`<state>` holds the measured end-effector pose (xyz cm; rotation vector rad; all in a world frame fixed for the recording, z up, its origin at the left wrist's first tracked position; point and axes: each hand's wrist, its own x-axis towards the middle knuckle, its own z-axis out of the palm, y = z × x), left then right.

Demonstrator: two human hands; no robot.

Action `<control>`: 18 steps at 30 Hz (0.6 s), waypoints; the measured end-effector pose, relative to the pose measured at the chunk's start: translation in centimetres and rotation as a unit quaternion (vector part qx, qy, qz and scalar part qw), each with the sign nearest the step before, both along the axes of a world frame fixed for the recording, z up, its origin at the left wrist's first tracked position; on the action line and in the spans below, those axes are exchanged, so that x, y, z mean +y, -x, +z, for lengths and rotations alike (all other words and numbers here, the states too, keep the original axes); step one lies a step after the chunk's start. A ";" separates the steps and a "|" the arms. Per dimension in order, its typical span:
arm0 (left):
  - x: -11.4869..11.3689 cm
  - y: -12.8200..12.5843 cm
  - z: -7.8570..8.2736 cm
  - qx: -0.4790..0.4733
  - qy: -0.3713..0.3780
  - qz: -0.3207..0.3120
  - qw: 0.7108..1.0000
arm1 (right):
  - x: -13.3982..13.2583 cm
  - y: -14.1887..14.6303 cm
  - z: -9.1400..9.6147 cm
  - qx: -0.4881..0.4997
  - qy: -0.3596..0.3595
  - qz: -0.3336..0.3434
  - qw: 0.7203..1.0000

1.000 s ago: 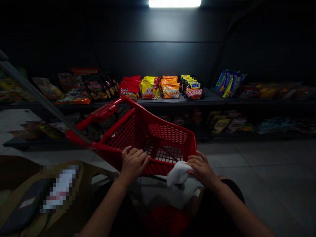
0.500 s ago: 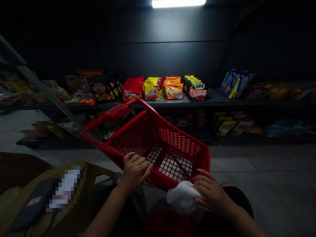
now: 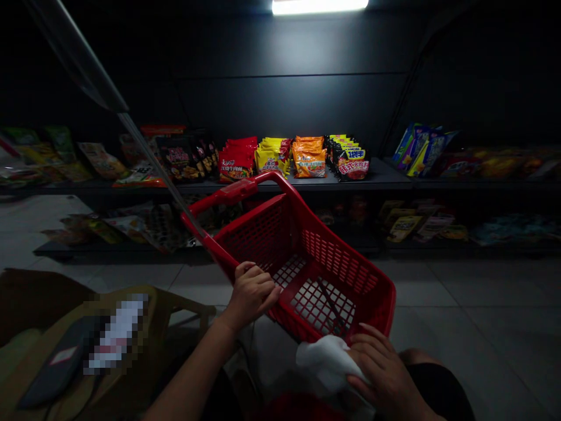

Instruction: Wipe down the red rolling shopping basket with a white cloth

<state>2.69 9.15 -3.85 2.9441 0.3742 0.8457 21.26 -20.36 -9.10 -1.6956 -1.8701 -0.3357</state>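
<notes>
A red plastic shopping basket (image 3: pixel 348 254) with a grid bottom, a red handle and a metal pull rod (image 3: pixel 149 146) stands tilted in front of me. My left hand (image 3: pixel 255 289) is closed over its near rim. In my right hand (image 3: pixel 377 362) is a crumpled white cloth (image 3: pixel 326 359), held beside the basket's near right corner. The right fingertips lie close to the rim; whether they touch it I cannot tell. Inside, a thin dark bar (image 3: pixel 331 301) crosses the grid bottom.
A dark shelf (image 3: pixel 280 185) behind the basket carries red, yellow, orange and black noodle packs (image 3: pixel 309 158). More snack bags (image 3: pixel 403 225) lie on the lower shelf. At left, a brown stool or chair (image 3: pixel 169 298) bears a dark flat object (image 3: pixel 59 362). A lamp (image 3: pixel 319 6) glows above.
The basket has shifted to the right and its rod has swung right with it. My left hand has moved right along with the rim. The right hand, still holding the cloth, has moved slightly right and down.
</notes>
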 end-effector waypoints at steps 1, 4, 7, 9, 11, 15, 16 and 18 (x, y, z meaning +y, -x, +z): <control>0.2 -0.2 0.0 0.003 0.000 -0.005 1.000 | -0.1 0.5 0.0 0.000 -0.008 -0.011 1.000; 1.0 -0.9 0.1 0.009 0.003 -0.020 1.000 | -0.3 2.3 0.3 -0.003 -0.014 -0.042 0.999; 1.9 -1.6 0.2 0.007 0.005 -0.037 0.999 | -0.2 4.4 0.4 -0.004 -0.008 -0.077 0.997; 2.2 -1.9 0.1 0.001 0.006 -0.052 0.999 | 0.2 5.9 0.3 0.000 -0.009 -0.103 0.995; 2.2 -2.1 -0.3 -0.008 0.009 -0.044 0.999 | 1.1 7.3 0.1 0.002 -0.009 -0.123 0.992; 1.9 -2.1 -1.4 -0.017 0.056 0.023 0.998 | 2.9 9.3 0.0 0.002 0.008 -0.120 0.993; 2.0 -2.2 -1.6 -0.013 0.070 0.032 0.997 | 3.0 9.3 0.1 0.001 0.015 -0.108 0.994; 2.3 -2.4 -1.8 0.000 0.083 0.038 0.996 | 2.5 8.7 0.3 -0.005 0.030 -0.072 0.997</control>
